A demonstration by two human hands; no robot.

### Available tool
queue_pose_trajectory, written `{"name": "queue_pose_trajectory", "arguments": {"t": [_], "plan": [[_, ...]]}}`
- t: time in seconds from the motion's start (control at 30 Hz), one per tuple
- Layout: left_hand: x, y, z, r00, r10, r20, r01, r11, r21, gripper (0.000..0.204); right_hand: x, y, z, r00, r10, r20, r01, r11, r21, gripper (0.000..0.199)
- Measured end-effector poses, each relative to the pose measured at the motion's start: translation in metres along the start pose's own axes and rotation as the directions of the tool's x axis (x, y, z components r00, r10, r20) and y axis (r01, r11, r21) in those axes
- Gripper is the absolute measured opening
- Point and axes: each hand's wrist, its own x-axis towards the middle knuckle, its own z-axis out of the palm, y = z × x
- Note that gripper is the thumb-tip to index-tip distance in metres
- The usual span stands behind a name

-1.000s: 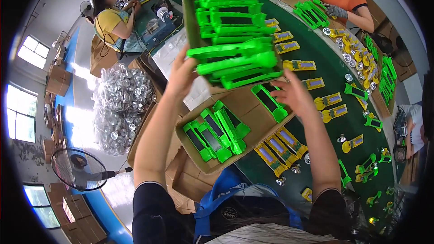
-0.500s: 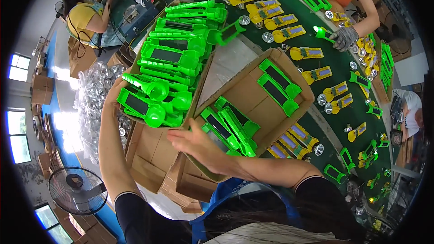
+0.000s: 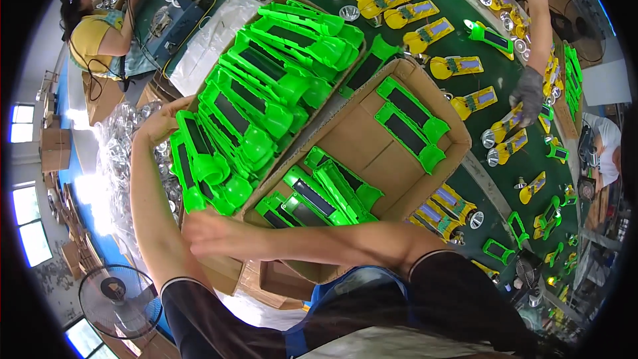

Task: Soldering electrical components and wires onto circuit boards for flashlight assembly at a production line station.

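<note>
Green casings (image 3: 242,103) fill the left box (image 3: 314,125), nested on edge, probably to save room. The left hand (image 3: 159,123) grasps its outer wall, perhaps for steadying; the right hand (image 3: 211,231) is near its lower end, grip unclear. Rightward, a carton (image 3: 362,129) holds several more.

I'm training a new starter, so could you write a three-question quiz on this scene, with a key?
1. How many green casings lie in the right-hand group in the sparser cardboard box?
2. True or false: the wearer's left hand and right hand are both bare.
3. The clear bag beyond the left forearm holds:
A. wooden blocks
B. silvery reflectors
C. red cups

Key: 1. Two. 2. True. 3. B.
</note>
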Motion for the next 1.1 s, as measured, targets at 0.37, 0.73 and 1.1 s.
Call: {"name": "queue_pose_trajectory", "arguments": {"t": [0.37, 0.73, 1.1], "plan": [[-0.009, 0.009, 0.019, 1.000, 0.015, -0.009, -0.015, 0.999, -0.046, 0.067, -0.143, -0.354, -0.167, 0.907, -0.330, -0.261, -0.420, -0.690, -0.590, 0.028], [-0.088, 0.023, 0.048, 0.505, 0.595, -0.626, -0.229, 0.791, 0.567, 0.044, -0.181, -0.395, -0.108, 0.939, -0.338, 0.058, -0.321, -0.926, -0.198, 0.008], [-0.015, 0.148, 0.424, 0.329, 0.855, 0.401, -0.626, -0.121, 0.771, 0.027, -0.367, -0.261, 0.001, 0.802, -0.592, -0.084, -0.545, -0.666, -0.510, 0.026]]}}
